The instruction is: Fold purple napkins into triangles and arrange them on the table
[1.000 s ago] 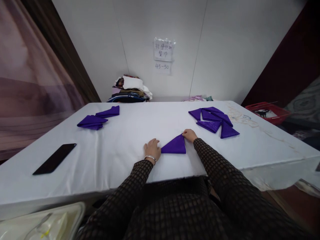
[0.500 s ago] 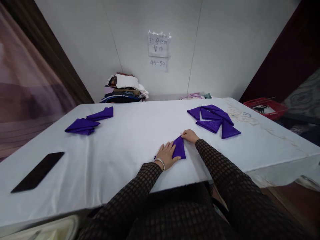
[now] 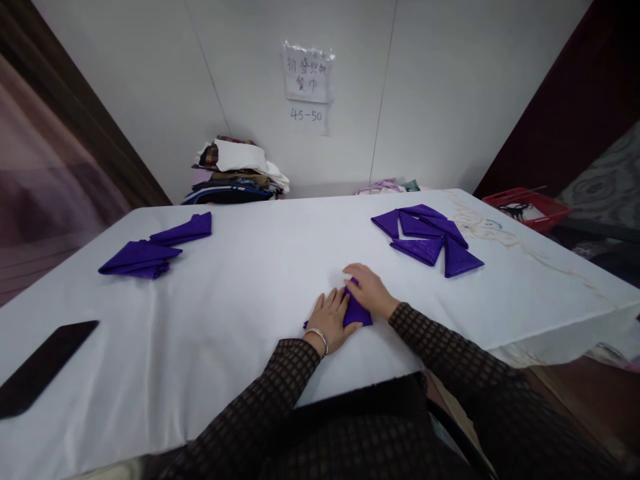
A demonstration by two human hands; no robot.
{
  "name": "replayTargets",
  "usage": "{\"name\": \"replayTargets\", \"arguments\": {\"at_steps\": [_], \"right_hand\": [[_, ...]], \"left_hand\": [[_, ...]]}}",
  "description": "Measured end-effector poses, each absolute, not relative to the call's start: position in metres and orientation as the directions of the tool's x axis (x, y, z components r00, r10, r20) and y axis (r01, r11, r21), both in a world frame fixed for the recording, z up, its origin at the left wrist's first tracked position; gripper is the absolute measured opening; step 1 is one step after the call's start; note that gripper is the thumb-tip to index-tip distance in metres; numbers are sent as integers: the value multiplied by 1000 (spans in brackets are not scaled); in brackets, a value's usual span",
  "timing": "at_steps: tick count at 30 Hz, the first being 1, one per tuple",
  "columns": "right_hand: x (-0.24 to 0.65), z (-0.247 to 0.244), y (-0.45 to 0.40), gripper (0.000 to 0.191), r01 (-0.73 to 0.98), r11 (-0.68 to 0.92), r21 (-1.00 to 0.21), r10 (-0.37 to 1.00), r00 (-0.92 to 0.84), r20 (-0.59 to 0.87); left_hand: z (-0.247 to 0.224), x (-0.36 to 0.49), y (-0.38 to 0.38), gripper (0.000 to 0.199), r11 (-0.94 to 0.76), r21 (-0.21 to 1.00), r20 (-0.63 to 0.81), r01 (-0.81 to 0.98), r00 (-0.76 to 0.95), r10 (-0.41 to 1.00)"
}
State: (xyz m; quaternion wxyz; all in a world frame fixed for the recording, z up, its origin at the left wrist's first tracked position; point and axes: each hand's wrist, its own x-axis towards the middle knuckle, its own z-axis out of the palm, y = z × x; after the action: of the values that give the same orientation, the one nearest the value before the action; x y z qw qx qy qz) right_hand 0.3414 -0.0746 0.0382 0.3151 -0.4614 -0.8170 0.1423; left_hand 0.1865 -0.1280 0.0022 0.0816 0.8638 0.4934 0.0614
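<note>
A small folded purple cloth napkin (image 3: 357, 313) lies on the white tablecloth in front of me. My left hand (image 3: 333, 321) rests flat across its left part, fingers spread, with a bracelet at the wrist. Over the upper right edge of the napkin arches my right hand (image 3: 369, 290), its fingers stretched out and slightly curved and its thumb near the cloth, with a gap between them. Much of the napkin is hidden under both hands. To the right lies a group of several folded purple napkins (image 3: 425, 230). Farther left are more folded purple napkins (image 3: 143, 259).
A flat dark board (image 3: 43, 367) lies at the left of the white-covered table (image 3: 240, 293). Stacked clothes (image 3: 235, 170) stand against the wall behind the table. A red basket (image 3: 543, 213) is beyond the right edge. Paper signs (image 3: 307, 83) hang on the wall.
My right hand has left its pinch on the napkin's upper corner and moved left over the cloth, fingers extended. My left hand stays pressed on it. The view has shifted slightly.
</note>
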Motion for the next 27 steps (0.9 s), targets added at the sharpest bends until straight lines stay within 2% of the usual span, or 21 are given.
{"name": "replayTargets", "arguments": {"at_steps": [1,3,6,9,15,22,27], "right_hand": [[335,37,-83,32,599,604,-526,797,-461,391],[324,34,-96,42,524,669,-527,726,-611,315],[318,28,-101,60,550,656,-517,700,-700,143],[320,25,-96,68,609,616,-500,724,-688,53],[329,23,-80,70,676,590,-443,755,-656,4],[340,17,-54,66,712,583,-391,773,-635,-5],[351,10,-36,61,705,584,-402,772,-636,6]], "left_hand": [[1,187,-128,73,-511,191,33,838,515,856],[-1,187,-128,71,-529,166,54,832,528,848],[-3,188,-128,73,-524,149,74,839,519,852],[-2,189,-128,74,-512,171,58,842,510,858],[4,187,-129,75,-504,222,41,835,508,860],[4,186,-131,76,-495,238,12,836,507,862],[3,186,-129,78,-487,233,-17,842,504,863]]}}
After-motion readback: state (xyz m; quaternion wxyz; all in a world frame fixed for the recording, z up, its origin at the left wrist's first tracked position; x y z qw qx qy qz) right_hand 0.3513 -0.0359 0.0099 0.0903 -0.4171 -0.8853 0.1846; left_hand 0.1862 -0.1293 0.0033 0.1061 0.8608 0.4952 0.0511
